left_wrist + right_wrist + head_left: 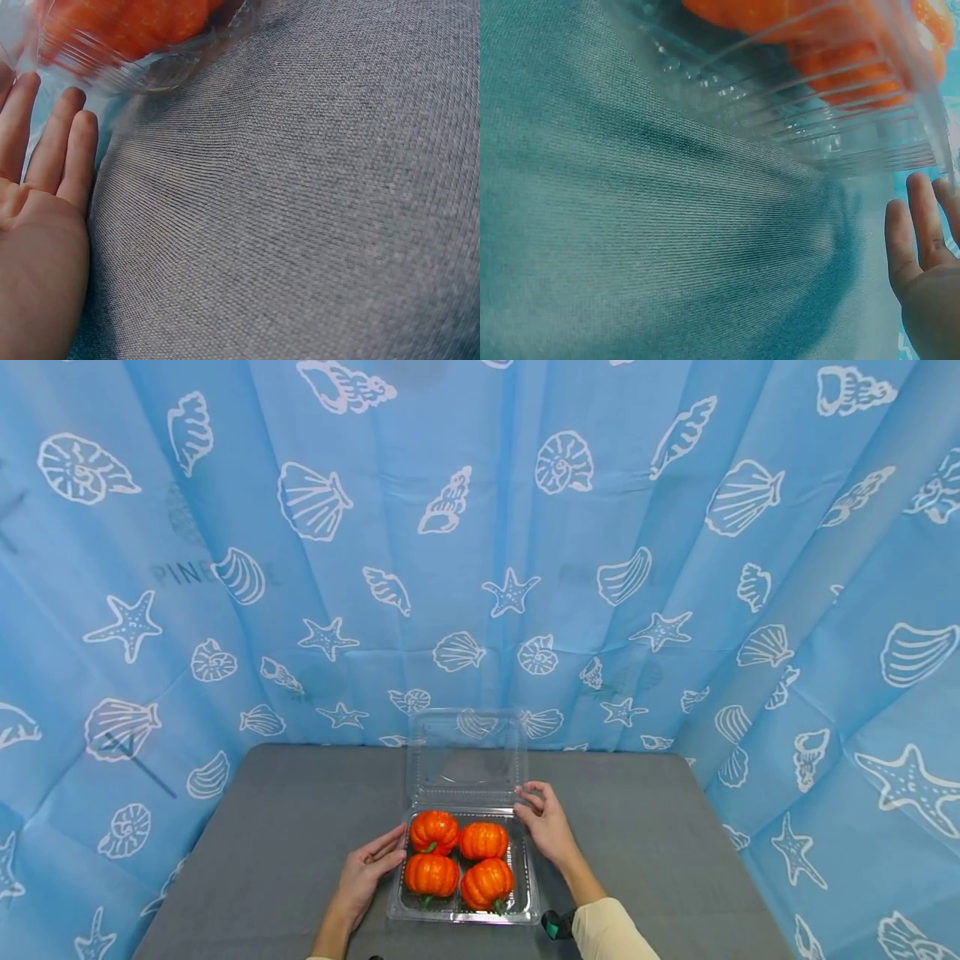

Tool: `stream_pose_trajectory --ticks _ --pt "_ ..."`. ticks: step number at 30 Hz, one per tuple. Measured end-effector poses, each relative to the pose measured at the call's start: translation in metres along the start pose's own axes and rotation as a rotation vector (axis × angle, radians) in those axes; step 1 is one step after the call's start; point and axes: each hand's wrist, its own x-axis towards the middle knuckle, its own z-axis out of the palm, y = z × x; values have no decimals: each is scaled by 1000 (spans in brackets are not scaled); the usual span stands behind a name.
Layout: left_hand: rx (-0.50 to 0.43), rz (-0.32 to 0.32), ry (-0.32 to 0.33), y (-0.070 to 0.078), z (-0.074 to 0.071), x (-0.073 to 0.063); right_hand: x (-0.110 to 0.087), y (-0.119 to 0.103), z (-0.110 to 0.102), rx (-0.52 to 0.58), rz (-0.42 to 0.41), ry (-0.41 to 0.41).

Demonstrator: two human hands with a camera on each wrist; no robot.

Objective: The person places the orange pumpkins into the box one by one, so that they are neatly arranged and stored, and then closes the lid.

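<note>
A clear plastic clamshell container [465, 913] lies on the table with its lid [467, 758] raised at the back. Inside it sit several small orange pumpkins [483, 841] with green stems, grouped in two rows. My left hand [362, 878] is at the container's left side, its fingertips at the rim. In the left wrist view its fingers [80, 146] extend fairly straight beside the clear wall. At the back right corner, near the hinge, is my right hand [549, 827], fingertips at the plastic edge. In the right wrist view its fingers [927, 217] look mostly straight; the thumb is hidden there.
A grey cloth-covered table [315, 810] runs under the container. Behind and at both sides hangs a blue curtain [480, 552] with white shells and starfish. A dark strap-like item [558, 925] shows at my right wrist.
</note>
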Motion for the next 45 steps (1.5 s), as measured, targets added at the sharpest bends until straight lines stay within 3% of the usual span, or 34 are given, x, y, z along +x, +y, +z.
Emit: stream_pose_trajectory --ticks 9,15,23,29,38,45 --pt "5 -7 9 2 2 -1 -9 -24 -5 -23 -17 -1" --pt "14 -15 8 3 3 0 -2 -11 -5 -62 11 73" --pt "-27 21 -14 1 2 -3 -1 -3 -10 -108 -24 128" --pt "-52 21 -32 1 1 -1 -7 -4 -20 -240 -75 135" --pt "-44 41 -53 0 0 0 -17 -4 -35 -434 -154 69" --pt "-28 7 -79 2 -2 -2 -26 -4 -40 -494 -130 3"
